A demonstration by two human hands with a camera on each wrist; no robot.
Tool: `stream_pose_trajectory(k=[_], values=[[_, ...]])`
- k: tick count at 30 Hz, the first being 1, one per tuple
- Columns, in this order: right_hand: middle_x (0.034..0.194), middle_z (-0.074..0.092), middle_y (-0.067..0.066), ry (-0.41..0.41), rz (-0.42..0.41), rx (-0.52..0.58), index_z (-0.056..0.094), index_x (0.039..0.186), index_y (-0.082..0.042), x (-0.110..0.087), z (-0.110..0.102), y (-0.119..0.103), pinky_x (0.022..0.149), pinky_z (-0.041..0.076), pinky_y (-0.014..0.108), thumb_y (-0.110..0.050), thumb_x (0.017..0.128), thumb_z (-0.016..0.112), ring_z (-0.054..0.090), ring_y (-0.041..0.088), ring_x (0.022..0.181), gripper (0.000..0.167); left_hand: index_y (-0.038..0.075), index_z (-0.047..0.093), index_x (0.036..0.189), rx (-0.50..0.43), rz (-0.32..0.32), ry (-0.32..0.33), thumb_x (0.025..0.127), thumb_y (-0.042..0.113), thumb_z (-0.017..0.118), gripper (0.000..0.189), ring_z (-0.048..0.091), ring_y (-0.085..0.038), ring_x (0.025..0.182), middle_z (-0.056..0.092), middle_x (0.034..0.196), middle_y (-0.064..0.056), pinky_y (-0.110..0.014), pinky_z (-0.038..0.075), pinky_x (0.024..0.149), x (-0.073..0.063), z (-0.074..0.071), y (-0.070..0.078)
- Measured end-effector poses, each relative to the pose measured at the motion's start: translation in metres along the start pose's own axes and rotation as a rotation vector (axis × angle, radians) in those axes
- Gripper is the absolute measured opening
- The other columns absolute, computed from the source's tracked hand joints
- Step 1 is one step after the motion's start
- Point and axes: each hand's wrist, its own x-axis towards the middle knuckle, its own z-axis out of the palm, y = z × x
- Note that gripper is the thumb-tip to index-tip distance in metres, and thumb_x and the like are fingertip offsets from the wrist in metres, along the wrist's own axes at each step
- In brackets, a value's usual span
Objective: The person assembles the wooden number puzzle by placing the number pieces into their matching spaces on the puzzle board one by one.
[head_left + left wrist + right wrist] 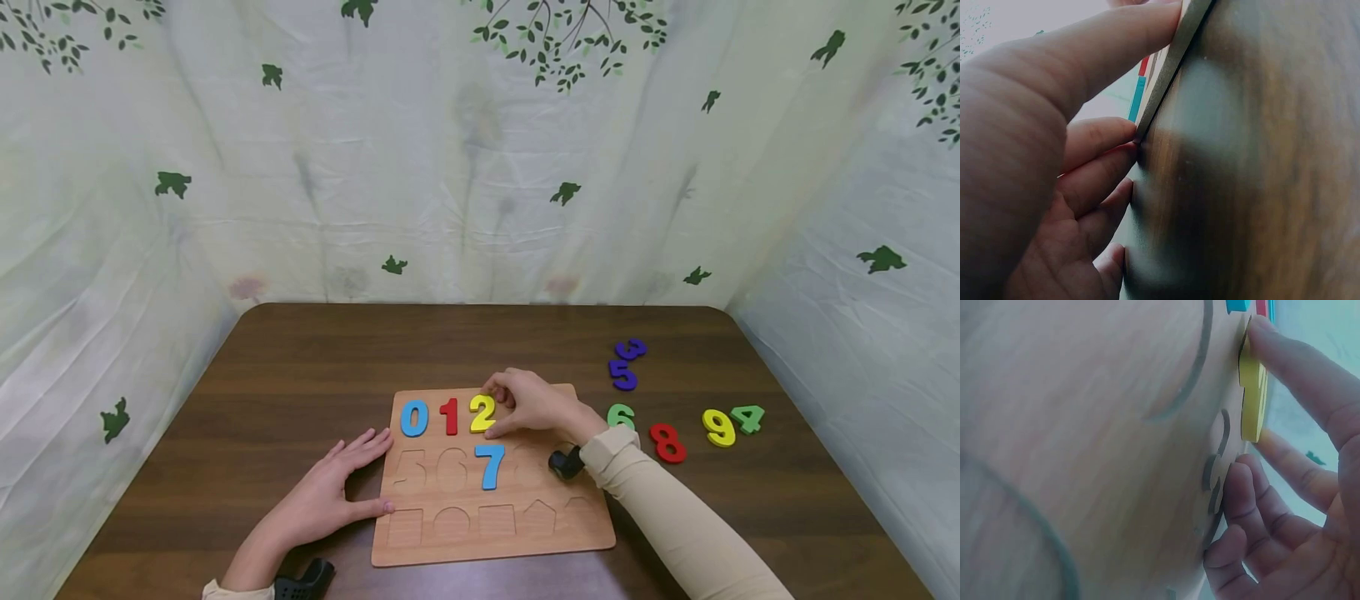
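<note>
A wooden number board (450,548) lies on the table. My right hand (536,404) pinches a yellow number 2 (482,413) between thumb and index finger at the board's upper part. In the right wrist view the yellow 2 (1252,400) stands proud of the board's surface, its other fingers near a cut recess (1212,472). My left hand (318,496) rests at the board's left edge, fingers spread, with thumb and fingertips touching that edge. A blue 0 (414,418), red 1 (449,416) and blue 7 (490,467) are on the board.
Right of the board lie a purple 3 (631,349), purple 5 (622,375), green 6 (620,415) partly behind the right wrist, red 8 (667,443), yellow 9 (718,428) and green 4 (747,418). A leaf-patterned curtain (420,183) surrounds the table (315,350).
</note>
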Motion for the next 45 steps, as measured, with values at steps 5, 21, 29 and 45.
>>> stream_pose_trajectory(k=[5, 21, 29, 45], values=[[0.103, 0.059, 0.0, -0.002, -0.008, -0.018, 0.071, 0.128, -0.012, 0.0, 0.0, 0.002, 0.08, 0.048, 0.025, -0.037, 0.086, 0.093, 0.053, 0.015, 0.092, 0.054, 0.013, 0.054, 0.159, -0.005, 0.0, 0.001, 0.083, 0.053, 0.09, 0.093, 0.037, -0.038, 0.161, 0.051, 0.167, -0.006, -0.072, 0.02, 0.129, 0.0, 0.0, 0.001], [0.102, 0.06, 0.001, -0.001, -0.009, -0.022, 0.072, 0.128, -0.011, -0.001, -0.001, -0.001, 0.078, 0.048, 0.025, -0.035, 0.087, 0.092, 0.054, 0.015, 0.09, 0.052, 0.013, 0.054, 0.159, -0.002, 0.001, -0.002, 0.083, 0.054, 0.089, 0.094, 0.037, -0.039, 0.161, 0.051, 0.167, -0.006, -0.073, 0.02, 0.129, 0.001, 0.001, -0.001], [0.103, 0.064, 0.003, 0.0, 0.017, 0.012, 0.072, 0.129, -0.012, -0.005, -0.012, -0.003, 0.08, 0.052, 0.026, -0.035, 0.088, 0.091, 0.057, 0.016, 0.091, 0.05, 0.013, 0.053, 0.16, -0.002, 0.0, -0.003, 0.083, 0.054, 0.089, 0.094, 0.037, -0.039, 0.161, 0.051, 0.167, -0.007, -0.072, 0.02, 0.129, 0.001, 0.001, -0.001], [0.125, 0.069, 0.014, 0.178, 0.156, -0.018, 0.068, 0.139, -0.007, -0.018, -0.057, 0.033, 0.085, 0.059, 0.039, -0.032, 0.1, 0.079, 0.066, 0.021, 0.094, 0.048, 0.014, 0.053, 0.16, -0.002, 0.004, 0.002, 0.082, 0.054, 0.09, 0.094, 0.037, -0.04, 0.161, 0.051, 0.167, -0.006, -0.073, 0.02, 0.128, 0.0, 0.0, 0.0]])
